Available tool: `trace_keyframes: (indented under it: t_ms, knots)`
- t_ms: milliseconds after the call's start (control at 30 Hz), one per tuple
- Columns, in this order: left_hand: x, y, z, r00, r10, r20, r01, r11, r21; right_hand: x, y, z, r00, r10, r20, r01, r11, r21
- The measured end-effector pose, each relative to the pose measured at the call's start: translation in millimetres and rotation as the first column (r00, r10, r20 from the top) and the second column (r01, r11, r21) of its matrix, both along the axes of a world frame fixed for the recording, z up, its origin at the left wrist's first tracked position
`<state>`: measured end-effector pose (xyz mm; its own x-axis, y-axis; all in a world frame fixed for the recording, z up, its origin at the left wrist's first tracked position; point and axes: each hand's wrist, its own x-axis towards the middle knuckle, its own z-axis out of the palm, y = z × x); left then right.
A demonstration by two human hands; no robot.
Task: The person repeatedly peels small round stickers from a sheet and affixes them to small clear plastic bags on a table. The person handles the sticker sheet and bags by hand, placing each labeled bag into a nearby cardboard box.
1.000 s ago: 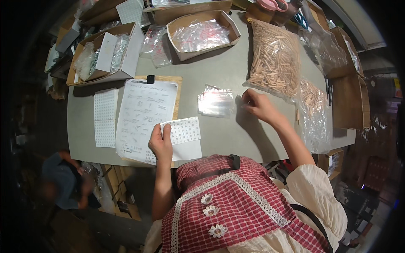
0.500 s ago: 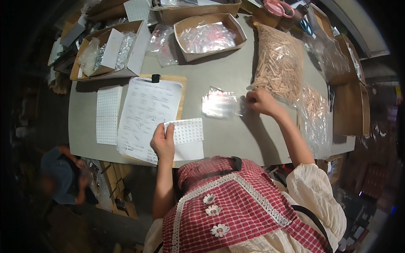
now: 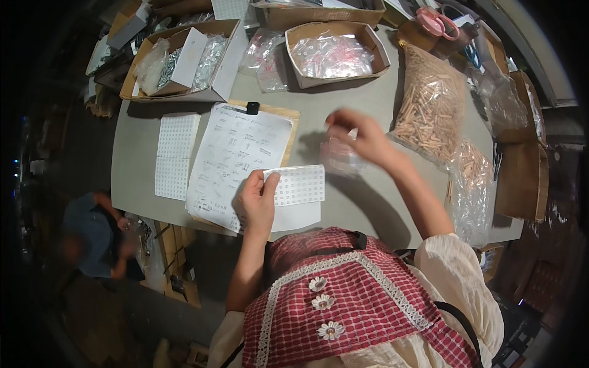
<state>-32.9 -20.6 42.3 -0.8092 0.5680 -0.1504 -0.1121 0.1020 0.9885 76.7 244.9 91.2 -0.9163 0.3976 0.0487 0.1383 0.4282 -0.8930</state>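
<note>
My left hand [image 3: 259, 199] pinches a white sticker sheet [image 3: 300, 185] printed with rows of small marks, its thumb on top at the left edge. Another white sheet [image 3: 297, 216] shows beneath it, over the table's near edge. Above a small pile of clear plastic bags [image 3: 343, 156], my right hand [image 3: 362, 136] hovers, blurred by motion and with its fingers bent. Whether anything is between those fingers cannot be made out. Left of my left hand lies a clipboard [image 3: 293, 122] with a handwritten paper [image 3: 239, 156] under its black clip.
Two more sticker sheets [image 3: 175, 156] lie at the left. Along the back stand a carton with bagged metal hardware [image 3: 208, 61] and a cardboard tray [image 3: 299, 78] of clear bags. A large bag of wooden dowels [image 3: 429, 101] lies on the right. Another person [image 3: 92, 236] sits at far left.
My right hand has swung left from the right edge of the bag pile to above it. My left hand keeps its hold on the sticker sheet. The whole view has shifted slightly.
</note>
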Motion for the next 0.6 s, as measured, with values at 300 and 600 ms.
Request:
trace_keyframes:
  t_ms: [300, 600]
  knots:
    - [25.1, 17.2, 15.5, 0.888, -0.189, -0.420, 0.110, 0.973, -0.204, 27.9, -75.2, 20.1, 0.989, 0.145, -0.032, -0.126, 0.932, 0.341]
    - [35.9, 18.3, 30.6, 0.872, -0.188, -0.453, 0.102, 0.973, -0.206, 39.2, -87.3, 18.7, 0.993, 0.112, -0.033, -0.090, 0.913, 0.398]
